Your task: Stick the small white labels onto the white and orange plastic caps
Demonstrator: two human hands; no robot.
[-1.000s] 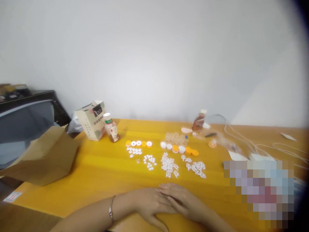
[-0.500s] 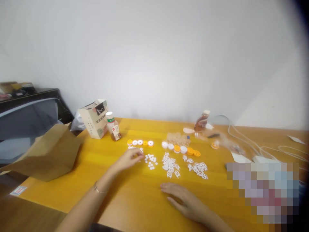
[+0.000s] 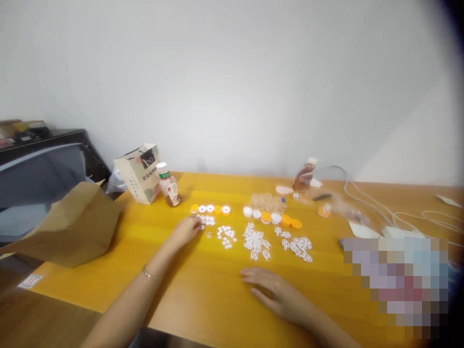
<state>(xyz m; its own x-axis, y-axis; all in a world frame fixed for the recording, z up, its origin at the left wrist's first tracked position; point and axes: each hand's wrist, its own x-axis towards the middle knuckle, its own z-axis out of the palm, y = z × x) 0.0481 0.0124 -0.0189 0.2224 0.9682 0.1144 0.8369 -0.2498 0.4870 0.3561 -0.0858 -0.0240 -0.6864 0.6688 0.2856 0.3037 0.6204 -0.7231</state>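
Observation:
My left hand [image 3: 186, 231] reaches to the left edge of a small group of white round pieces [image 3: 209, 220], its fingers bent and closed together; whatever is between the fingertips is hidden. Just below that group lie a few tiny clear pieces [image 3: 208, 235]. To the right is a loose pile of small white discs [image 3: 226, 236]. My right hand [image 3: 271, 291] rests on the table with fingers stretched out, holding nothing. Beyond it lie flat white cut-out plastic pieces [image 3: 255, 240] and a second pile of similar cut-outs [image 3: 297, 247].
Behind the pieces run a row of orange and white rings [image 3: 218, 210] and a row of orange and white discs [image 3: 266, 217]. A labelled bottle [image 3: 169, 186], paper gift bag [image 3: 139, 176] and brown paper bag [image 3: 78, 224] stand left. Cables [image 3: 369, 200] and a brown bottle [image 3: 304, 176] are right.
My left hand has moved left and slightly back, from beside the small white discs to the group of white round pieces. My right hand has stayed in place on the table.

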